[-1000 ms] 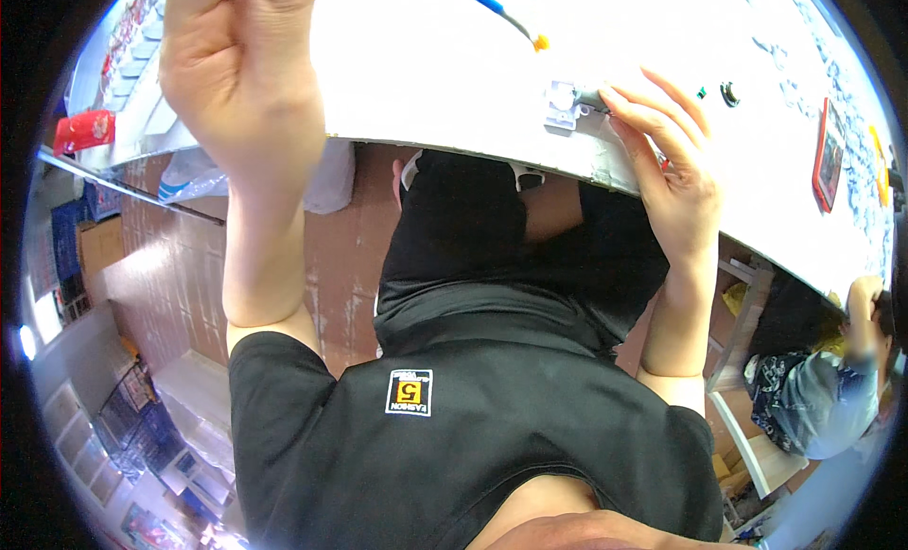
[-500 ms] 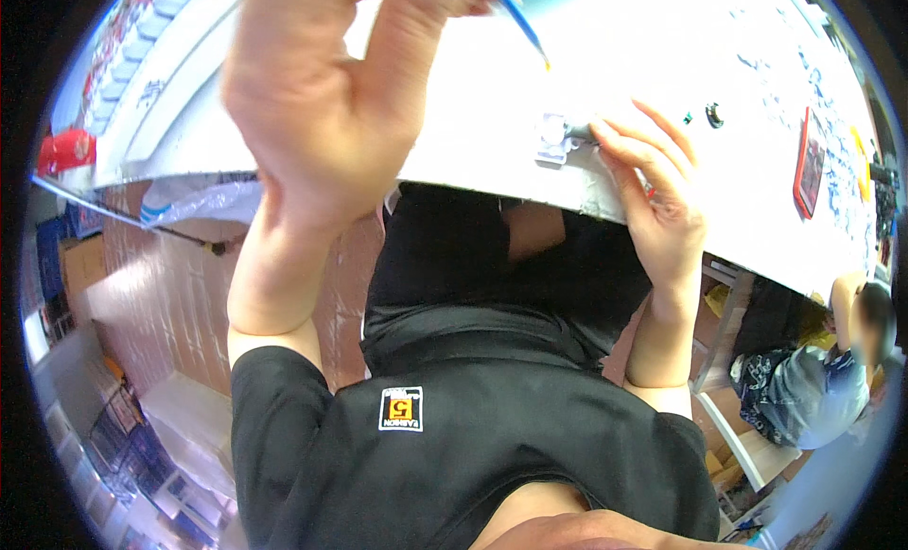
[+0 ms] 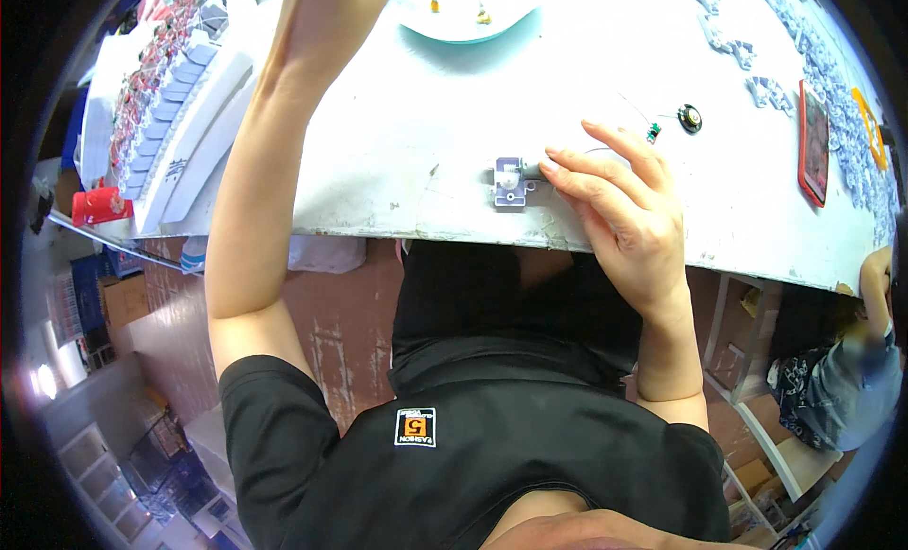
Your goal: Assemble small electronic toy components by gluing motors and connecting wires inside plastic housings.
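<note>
My right hand (image 3: 629, 195) rests at the table's near side, its thumb and fingertips closed on the grey cylindrical end of a small clear plastic housing (image 3: 511, 183). The housing lies flat, with a rounded pale part inside. Thin wires run from near my right fingers to a small green circuit board (image 3: 654, 132) and a round black speaker (image 3: 689, 119). My left hand (image 3: 340, 11) reaches to the top edge of the view, beside a pale plate (image 3: 459, 37); its fingers are cut off. On the plate are two thin blue sticks with yellowish-brown tips.
A red-cased phone (image 3: 811, 143) lies at the right, near an orange plastic piece (image 3: 868, 129) and many grey-white parts (image 3: 771, 94). Stacked white trays (image 3: 180, 172) with parts and a red object (image 3: 99, 207) stand left. A co-worker (image 3: 837, 384) sits at far right.
My left hand has moved up and away with the blue stick, its fingers leaving view. More of the plate shows. My right hand stays at the housing while the view has shifted.
</note>
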`<state>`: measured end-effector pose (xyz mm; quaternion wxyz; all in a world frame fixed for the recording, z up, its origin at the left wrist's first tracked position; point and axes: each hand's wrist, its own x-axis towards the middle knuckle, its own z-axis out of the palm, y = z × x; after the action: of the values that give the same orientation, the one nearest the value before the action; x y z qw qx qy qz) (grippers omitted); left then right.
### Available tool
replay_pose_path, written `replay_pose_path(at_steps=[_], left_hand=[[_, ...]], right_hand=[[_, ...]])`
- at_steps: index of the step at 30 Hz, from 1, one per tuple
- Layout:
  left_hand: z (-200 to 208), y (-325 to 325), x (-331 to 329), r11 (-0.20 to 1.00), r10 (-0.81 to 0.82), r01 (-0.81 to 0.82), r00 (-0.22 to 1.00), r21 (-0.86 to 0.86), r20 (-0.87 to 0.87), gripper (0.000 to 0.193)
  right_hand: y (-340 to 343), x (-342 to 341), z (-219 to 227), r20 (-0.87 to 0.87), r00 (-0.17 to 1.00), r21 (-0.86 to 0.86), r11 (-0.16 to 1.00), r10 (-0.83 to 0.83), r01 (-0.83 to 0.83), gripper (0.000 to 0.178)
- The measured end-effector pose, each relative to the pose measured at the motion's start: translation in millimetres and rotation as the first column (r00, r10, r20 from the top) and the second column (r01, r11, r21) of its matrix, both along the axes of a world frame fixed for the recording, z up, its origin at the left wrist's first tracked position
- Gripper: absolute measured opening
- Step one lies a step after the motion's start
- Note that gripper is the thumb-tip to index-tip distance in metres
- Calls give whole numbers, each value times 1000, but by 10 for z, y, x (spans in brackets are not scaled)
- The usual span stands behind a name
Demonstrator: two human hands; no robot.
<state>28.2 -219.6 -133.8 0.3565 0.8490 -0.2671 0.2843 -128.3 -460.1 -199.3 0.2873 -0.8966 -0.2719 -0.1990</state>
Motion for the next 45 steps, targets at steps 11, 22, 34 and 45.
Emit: replay_pose_path(at_steps=[11,22,34,45], left_hand=[[83,77,-124,998,50,-54,995,-44,-82,15],[438,395,-1042,908,-407,420,879,-1,250,30],[-76,-70,-1400,929,-365,362,931,75,32,23],[143,54,-1545,875,-333,315,943,369,-15,20]], right_hand=[[27,-11,-17,56,998,26,999,18,-19,28],[3,12,-13,52,998,110,994,18,-24,27],[-51,-37,103,-97,993,-38,997,60,-64,20],[-21,27,-78,86,993,239,966,85,-103,23]])
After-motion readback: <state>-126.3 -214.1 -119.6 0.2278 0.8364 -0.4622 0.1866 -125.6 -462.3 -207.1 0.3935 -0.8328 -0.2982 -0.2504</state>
